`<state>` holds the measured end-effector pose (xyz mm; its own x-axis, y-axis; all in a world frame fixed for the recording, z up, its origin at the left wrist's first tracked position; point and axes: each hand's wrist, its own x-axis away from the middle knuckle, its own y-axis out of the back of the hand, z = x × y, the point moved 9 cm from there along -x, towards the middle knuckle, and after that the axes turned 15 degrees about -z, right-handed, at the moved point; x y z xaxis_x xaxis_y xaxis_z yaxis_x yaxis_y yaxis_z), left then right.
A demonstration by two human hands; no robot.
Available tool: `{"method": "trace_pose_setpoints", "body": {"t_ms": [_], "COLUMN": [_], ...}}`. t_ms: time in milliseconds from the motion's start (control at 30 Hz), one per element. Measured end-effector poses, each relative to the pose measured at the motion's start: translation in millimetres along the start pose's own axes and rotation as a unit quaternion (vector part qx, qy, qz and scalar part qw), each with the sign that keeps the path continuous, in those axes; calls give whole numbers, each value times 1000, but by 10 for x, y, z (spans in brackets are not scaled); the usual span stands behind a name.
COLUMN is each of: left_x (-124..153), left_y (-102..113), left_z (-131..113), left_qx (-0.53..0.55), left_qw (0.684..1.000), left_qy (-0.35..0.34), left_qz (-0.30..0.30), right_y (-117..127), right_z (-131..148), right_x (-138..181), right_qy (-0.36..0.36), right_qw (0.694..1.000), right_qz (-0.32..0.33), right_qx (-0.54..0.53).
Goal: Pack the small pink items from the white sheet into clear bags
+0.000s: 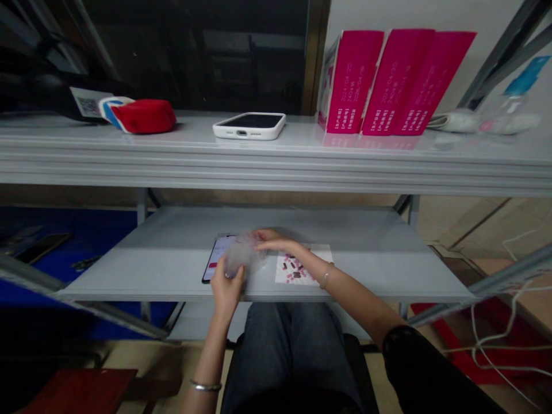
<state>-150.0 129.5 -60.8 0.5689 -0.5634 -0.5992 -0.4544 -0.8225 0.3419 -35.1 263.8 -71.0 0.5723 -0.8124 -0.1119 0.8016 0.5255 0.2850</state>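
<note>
My left hand (226,285) is closed on the lower part of a clear plastic bag (242,255) over the lower grey shelf (366,253). My right hand (274,241) pinches the bag's upper edge, fingers together. The bag is blurred and I cannot make out its contents. Under the bag lies a phone (214,263) with a lit screen. Right of my hands, a white sheet (321,253) carries several small pink and dark pieces (293,268).
The upper shelf (276,155) holds a white phone (249,125), a red and blue pouch (138,115), three magenta boxes (390,80), a rolled white item and a clear bottle (513,112). White cables (509,322) hang at right. My knees sit under the lower shelf.
</note>
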Motion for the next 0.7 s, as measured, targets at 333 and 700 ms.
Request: {"method": "trace_pose_setpoints", "body": {"t_ms": [333, 700], "left_x": [98, 82], "left_y": [4, -129], "left_z": [-67, -94], "left_qx": [-4, 8], "left_qw": [1000, 997], "left_qy": [14, -59], "left_qz": [-15, 40], "right_y": [28, 112], "right_z": [32, 58], "right_x": [-35, -51], "right_qy": [61, 27], "right_qw": [997, 993], "right_qz": [-26, -110], "right_qx": [30, -41]}}
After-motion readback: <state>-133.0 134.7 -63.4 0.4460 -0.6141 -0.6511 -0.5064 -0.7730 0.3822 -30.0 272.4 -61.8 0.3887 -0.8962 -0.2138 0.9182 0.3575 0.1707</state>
